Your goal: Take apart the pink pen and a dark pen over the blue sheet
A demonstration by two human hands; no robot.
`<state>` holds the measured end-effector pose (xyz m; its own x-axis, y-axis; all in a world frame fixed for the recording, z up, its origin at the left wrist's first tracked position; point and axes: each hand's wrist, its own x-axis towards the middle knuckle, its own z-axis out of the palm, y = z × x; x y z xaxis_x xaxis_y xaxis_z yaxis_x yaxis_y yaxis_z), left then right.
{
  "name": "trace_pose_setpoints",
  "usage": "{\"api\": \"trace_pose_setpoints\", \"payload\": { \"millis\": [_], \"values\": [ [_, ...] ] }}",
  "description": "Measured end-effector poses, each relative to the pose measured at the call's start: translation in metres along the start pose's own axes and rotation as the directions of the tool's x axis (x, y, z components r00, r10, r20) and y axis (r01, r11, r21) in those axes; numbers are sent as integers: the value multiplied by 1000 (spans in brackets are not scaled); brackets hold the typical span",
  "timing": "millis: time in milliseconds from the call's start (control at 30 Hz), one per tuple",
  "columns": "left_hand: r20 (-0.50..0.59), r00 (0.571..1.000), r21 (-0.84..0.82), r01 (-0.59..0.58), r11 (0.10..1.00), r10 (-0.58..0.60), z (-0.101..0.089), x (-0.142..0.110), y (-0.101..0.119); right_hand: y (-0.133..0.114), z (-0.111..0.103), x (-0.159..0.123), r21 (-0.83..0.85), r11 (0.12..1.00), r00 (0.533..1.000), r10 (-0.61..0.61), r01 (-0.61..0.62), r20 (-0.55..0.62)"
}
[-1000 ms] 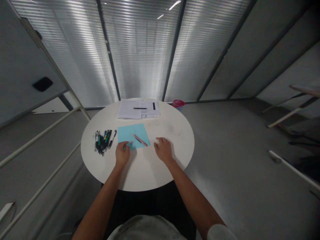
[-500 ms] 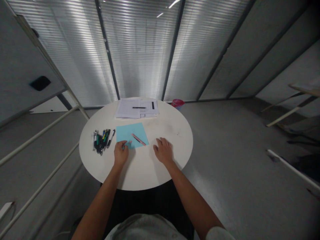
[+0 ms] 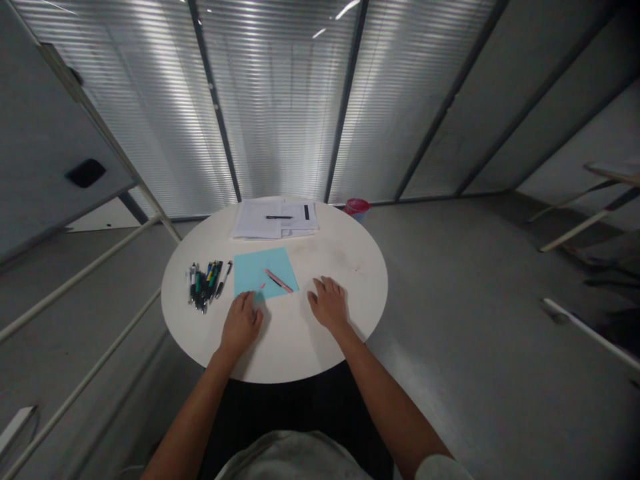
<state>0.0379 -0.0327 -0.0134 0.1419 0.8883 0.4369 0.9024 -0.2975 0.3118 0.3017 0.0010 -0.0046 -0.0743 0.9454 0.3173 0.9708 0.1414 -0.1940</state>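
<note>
A light blue sheet of paper (image 3: pixel 261 269) lies on the round white table (image 3: pixel 320 333), with a pink pen (image 3: pixel 279 281) lying across its right part. A small pink piece (image 3: pixel 261 286) sits at the sheet's near edge. My left hand (image 3: pixel 241 325) rests flat on the table just below the sheet's near left corner, fingers stretched out and holding nothing. My right hand (image 3: pixel 329 304) lies flat on the table to the right of the sheet, fingers spread, holding nothing.
Several pens (image 3: pixel 207 281) lie in a bunch left of the blue sheet. White printed papers (image 3: pixel 273 221) with a black pen (image 3: pixel 279 217) on top sit at the table's far side. A red cup (image 3: pixel 357 207) stands beyond the far right rim. White rails (image 3: pixel 85 267) run along the left.
My left hand has drawn back from the blue sheet's near corner and opened flat on the table. The small pink piece now lies uncovered. My right hand has stayed in place.
</note>
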Motion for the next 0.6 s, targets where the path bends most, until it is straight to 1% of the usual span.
{"api": "trace_pose_setpoints", "payload": {
  "millis": [100,233,600],
  "values": [
    [46,999,102,10,995,-14,7,-14,-1,1,0,0,5,1000,1000,4,-4,3],
    [87,995,167,27,986,-42,11,-18,-2,1,1,1,-1,1000,1000,3,-3,11],
    [104,993,177,36,984,-55,9,-17,-3,1,3,0,-10,1000,1000,-5,5,-16]
  ]
}}
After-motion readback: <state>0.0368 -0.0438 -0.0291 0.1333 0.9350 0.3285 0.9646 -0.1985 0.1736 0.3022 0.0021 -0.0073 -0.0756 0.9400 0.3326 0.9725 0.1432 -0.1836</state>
